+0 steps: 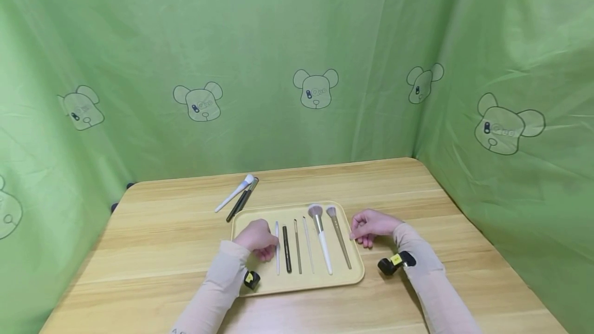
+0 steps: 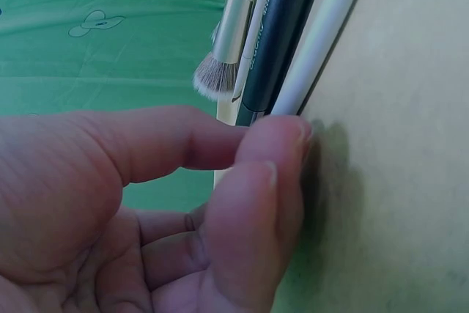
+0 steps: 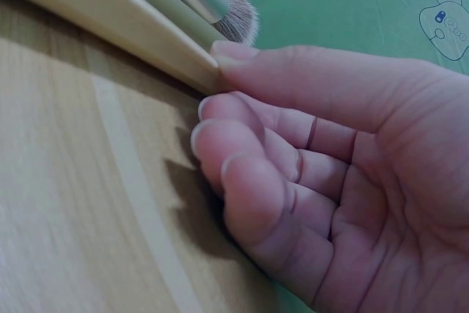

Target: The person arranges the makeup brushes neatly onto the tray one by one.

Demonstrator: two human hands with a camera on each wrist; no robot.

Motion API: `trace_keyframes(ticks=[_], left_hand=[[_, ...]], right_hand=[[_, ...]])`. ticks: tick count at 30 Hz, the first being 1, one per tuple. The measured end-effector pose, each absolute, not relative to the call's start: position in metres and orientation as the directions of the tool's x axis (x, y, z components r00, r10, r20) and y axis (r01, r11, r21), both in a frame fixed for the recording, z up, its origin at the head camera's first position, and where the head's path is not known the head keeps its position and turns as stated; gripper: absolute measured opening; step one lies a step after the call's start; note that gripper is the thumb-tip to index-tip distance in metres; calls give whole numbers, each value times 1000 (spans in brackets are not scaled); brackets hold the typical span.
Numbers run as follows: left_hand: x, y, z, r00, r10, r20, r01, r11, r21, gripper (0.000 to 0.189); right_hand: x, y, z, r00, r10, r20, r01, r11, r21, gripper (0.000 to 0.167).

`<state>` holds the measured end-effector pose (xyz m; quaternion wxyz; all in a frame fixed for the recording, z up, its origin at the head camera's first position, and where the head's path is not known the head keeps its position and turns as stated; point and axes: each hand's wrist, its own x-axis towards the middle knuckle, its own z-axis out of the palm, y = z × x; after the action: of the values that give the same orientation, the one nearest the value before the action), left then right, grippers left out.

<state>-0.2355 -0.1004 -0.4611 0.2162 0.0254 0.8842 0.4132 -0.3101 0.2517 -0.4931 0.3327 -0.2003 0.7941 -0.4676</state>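
Observation:
A cream rectangular tray (image 1: 297, 288) holds a row of several slim makeup tools. At its left, my left hand (image 1: 259, 238) pinches a slender white stick (image 2: 322, 42), whose tip its fingers hide. Beside the stick lie a black pencil (image 1: 286, 249), a thin brown brush (image 1: 297, 246) and a thin pale brush (image 1: 308, 245). Farther right are a large white-handled brush (image 1: 323, 244) with a fluffy head and a tan-handled brush (image 1: 341, 238). My right hand (image 1: 373, 224) grips the tray's right rim (image 3: 168, 56), thumb on top, other fingers curled below.
Behind the tray's left corner, a white brush (image 1: 236, 192) and dark-handled tools (image 1: 242, 200) lie on the wooden table (image 1: 153, 241). Green curtains (image 1: 260, 133) with bear-head prints enclose the back and sides.

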Motion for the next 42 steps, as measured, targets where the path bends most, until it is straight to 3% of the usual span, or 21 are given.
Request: trace_keyframes(ticks=[42], left_hand=[[-236,-103,-461,-892,222,-394,-150,678,720,24]], right_hand=[[-308,250,-490,-700,-625,-346,-7,490,-871,17]])
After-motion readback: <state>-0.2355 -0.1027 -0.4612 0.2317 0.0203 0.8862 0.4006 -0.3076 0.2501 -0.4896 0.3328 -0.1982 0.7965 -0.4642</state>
